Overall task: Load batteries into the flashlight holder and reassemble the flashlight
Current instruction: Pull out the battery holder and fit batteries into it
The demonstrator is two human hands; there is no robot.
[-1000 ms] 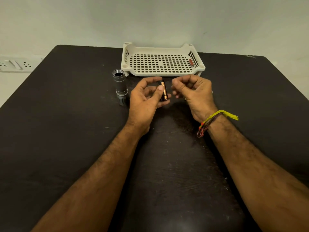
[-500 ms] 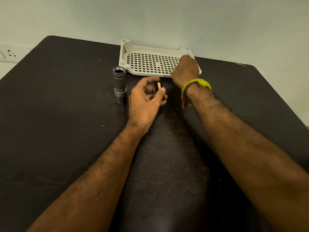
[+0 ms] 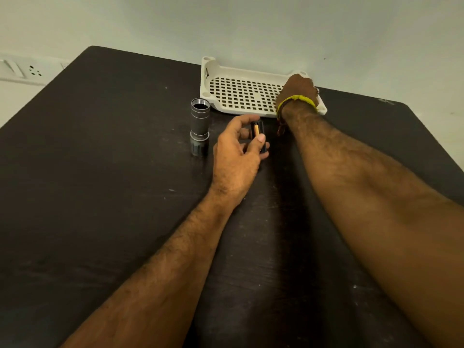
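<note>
Head view took in a dark table (image 3: 100, 172) from above, with a wall socket (image 3: 32, 70) at the far left edge, off the table. Moving rightward, the flashlight body (image 3: 199, 126) stood upright on its head end, its threaded mouth open to the top (a sensible way to park it, since the loaded holder would have to drop in from above). Just beside it, to the right, the left hand (image 3: 236, 151) held the battery holder (image 3: 258, 136) off the table, thumb curled over the front and fingers wrapped behind, so that one copper-topped battery (image 3: 256, 130) already seated in it faced the camera. That grip seemingly kept an open slot turned up and steady for the next cell.

Further right and farther back, the right hand (image 3: 298, 87) reached into the near right corner of the white perforated tray (image 3: 241, 94), which sat against the wall. Its back was toward the camera, so whether its fingers were spread or pinching anything could not be told; no battery showed under it. A yellow thread band (image 3: 296, 100) circled that wrist. Judging by the layout, the hand was fetching another battery, so loading looked only partly done and reassembly not yet begun.
</note>
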